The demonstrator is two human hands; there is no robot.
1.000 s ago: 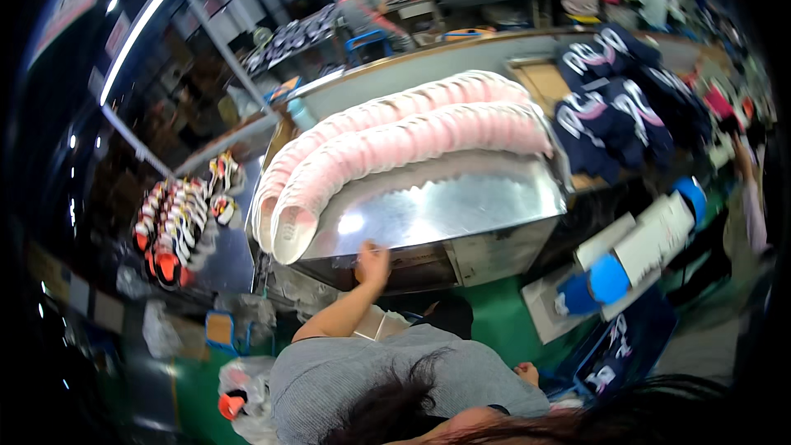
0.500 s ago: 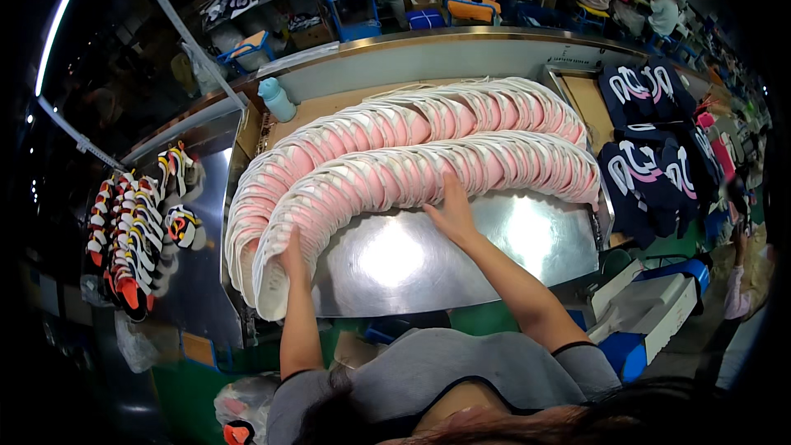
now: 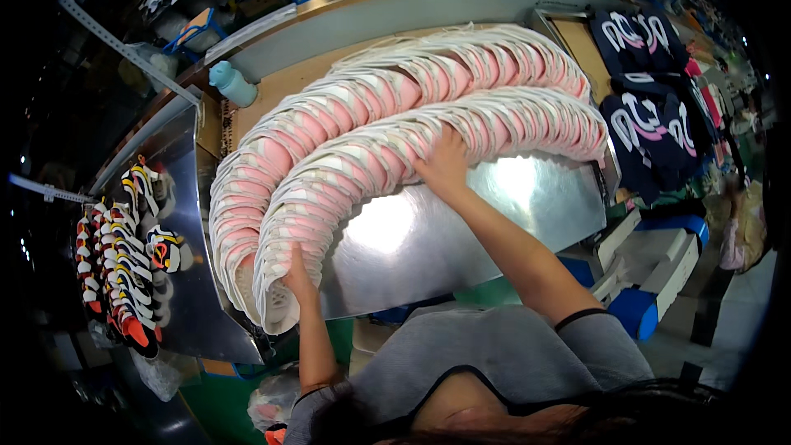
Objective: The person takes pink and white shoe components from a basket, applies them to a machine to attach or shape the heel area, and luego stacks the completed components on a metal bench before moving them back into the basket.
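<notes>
Two long curved rows of nested white-and-pink shoe uppers lie side by side on a shiny metal table point(image 3: 387, 272): a far row point(image 3: 329, 115) and a near row point(image 3: 362, 169). My left hand point(image 3: 300, 280) is against the inner side of the near row, close to its left end. Its thumb points up along the uppers; the other fingers are mostly hidden. My right hand point(image 3: 445, 166) rests on the front side of the same row, around its middle, with thumb and fingers spread apart. Both hands touch the near row.
A light blue bottle point(image 3: 234, 85) stands behind the rows at the left. On a lower metal surface at the left are stacked colourful shoe parts point(image 3: 132, 259). Dark blue printed pieces point(image 3: 647, 136) lie at the right. A white-and-blue crate point(image 3: 647, 268) sits beside my right arm.
The view has shifted, so the table's back edge sits higher and the table looks larger. My right hand has moved slightly up onto the near row; my left stays near that row's end.
</notes>
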